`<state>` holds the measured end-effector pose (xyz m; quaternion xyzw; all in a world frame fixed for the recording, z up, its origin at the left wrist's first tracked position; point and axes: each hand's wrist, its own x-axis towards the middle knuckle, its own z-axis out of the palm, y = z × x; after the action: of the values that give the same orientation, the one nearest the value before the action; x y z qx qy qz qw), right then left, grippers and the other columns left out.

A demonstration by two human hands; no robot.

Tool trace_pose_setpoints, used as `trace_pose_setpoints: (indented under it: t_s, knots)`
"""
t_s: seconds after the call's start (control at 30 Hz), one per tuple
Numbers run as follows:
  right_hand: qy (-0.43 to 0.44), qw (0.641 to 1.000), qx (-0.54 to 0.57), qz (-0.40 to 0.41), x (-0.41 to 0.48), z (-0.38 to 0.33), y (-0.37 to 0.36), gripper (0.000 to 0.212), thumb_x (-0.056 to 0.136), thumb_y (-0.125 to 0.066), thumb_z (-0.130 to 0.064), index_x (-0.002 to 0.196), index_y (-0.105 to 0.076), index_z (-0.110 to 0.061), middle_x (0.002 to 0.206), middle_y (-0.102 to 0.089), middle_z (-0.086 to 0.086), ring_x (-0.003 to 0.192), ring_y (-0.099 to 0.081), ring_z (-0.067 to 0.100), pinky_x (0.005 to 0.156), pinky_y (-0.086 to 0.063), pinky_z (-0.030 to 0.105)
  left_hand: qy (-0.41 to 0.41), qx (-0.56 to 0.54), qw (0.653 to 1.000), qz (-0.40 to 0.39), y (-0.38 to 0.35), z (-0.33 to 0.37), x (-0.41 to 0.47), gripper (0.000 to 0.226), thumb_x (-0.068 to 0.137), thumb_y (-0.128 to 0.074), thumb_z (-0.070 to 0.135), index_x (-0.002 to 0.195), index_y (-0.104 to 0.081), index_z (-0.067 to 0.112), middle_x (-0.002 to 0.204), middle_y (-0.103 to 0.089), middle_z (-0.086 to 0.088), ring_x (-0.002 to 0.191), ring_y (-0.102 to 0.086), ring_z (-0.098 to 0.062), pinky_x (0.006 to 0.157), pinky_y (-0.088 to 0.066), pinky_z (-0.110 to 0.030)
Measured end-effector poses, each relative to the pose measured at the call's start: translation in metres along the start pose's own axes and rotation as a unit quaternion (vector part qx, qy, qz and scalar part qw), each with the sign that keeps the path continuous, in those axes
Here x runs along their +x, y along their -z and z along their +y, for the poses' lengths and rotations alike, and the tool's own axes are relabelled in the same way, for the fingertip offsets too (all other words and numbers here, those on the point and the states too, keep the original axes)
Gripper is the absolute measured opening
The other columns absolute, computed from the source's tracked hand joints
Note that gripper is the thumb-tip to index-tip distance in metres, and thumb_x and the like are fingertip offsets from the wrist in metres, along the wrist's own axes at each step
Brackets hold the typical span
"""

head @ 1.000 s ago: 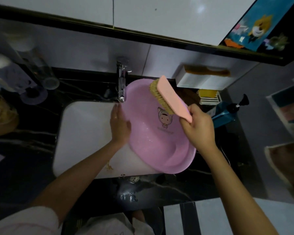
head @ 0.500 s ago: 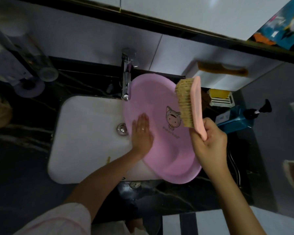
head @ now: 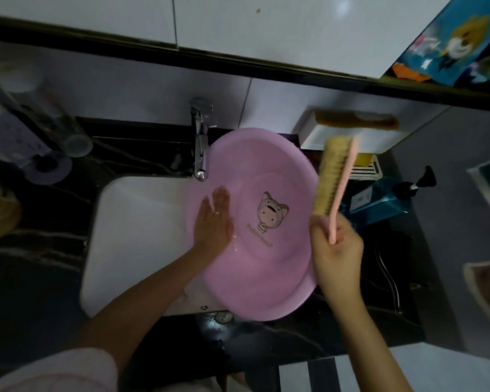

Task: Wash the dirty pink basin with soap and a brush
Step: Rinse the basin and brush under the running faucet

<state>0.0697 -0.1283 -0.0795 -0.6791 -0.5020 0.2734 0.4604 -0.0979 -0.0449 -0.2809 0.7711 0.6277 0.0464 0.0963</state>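
Far left: blurred containers [head: 40, 131], too dim to identify. Next, white sink [head: 142, 236], right part covered by the tilted pink basin [head: 266, 292], just beside the tap [head: 201, 154]. Left hand [head: 213, 222]: lies flat on the basin's inner wall, fingers straight, close together. Right hand [head: 337, 253]: curls round the handle of the brush [head: 334, 176], bristles leftward, over the basin's right rim; contact unclear. Behind, blue pump bottle [head: 379, 200], partly hidden.

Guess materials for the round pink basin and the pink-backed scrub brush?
Round pink basin: likely moulded plastic, smooth and slightly glossy, with a printed cartoon and wet sheen. Pink-backed scrub brush: back looks like matte plastic; bristles are tan and stiff-looking, fibre unclear.
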Motion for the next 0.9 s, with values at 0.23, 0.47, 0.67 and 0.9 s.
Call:
trace_pose_setpoints:
  t_s: [0.23, 0.47, 0.67, 0.9]
  knots:
    - [0.045, 0.996, -0.018, 0.070, -0.014, 0.013, -0.013, 0.021, 0.080, -0.053, -0.029, 0.066, -0.051, -0.014, 0.055, -0.049, -0.006, 0.050, -0.047, 0.002, 0.048, -0.041, 0.017, 0.030, -0.053, 0.995, -0.075, -0.015, 0.027, -0.027, 0.069, 0.096, -0.025, 0.025, 0.143, 0.018, 0.000, 0.156, 0.014, -0.018, 0.145, 0.011, -0.028, 0.111, 0.020, -0.035]
    - [0.037, 0.997, -0.013, 0.074, -0.019, 0.019, -0.013, 0.016, 0.076, -0.053, -0.031, 0.063, -0.045, -0.025, 0.061, -0.053, -0.004, 0.050, -0.048, 0.004, 0.047, -0.040, 0.015, -0.106, 0.071, 0.992, -0.023, -0.003, -0.025, -0.010, 0.061, 0.094, -0.018, 0.029, 0.149, -0.002, 0.007, 0.158, -0.003, -0.011, 0.146, -0.008, -0.024, 0.112, 0.021, -0.040]
    - [0.041, 0.995, -0.024, 0.093, -0.024, 0.020, -0.016, 0.025, 0.077, -0.054, -0.031, 0.067, -0.052, -0.008, 0.058, -0.052, 0.008, 0.053, -0.051, 0.015, 0.049, -0.044, 0.027, 0.005, -0.010, 1.000, -0.029, -0.006, 0.010, -0.015, 0.067, 0.091, -0.020, 0.026, 0.147, 0.008, 0.001, 0.156, 0.009, -0.016, 0.146, 0.001, -0.030, 0.111, 0.023, -0.041]
    - [0.041, 0.993, -0.048, 0.097, -0.024, 0.021, -0.014, 0.025, 0.077, -0.053, -0.033, 0.069, -0.051, -0.010, 0.058, -0.049, -0.007, 0.052, -0.050, 0.000, 0.048, -0.038, 0.012, -0.086, -0.049, 0.972, -0.213, -0.010, 0.012, -0.070, 0.067, 0.098, -0.027, 0.029, 0.148, 0.011, 0.005, 0.157, 0.012, -0.014, 0.146, 0.007, -0.025, 0.117, 0.005, -0.035]
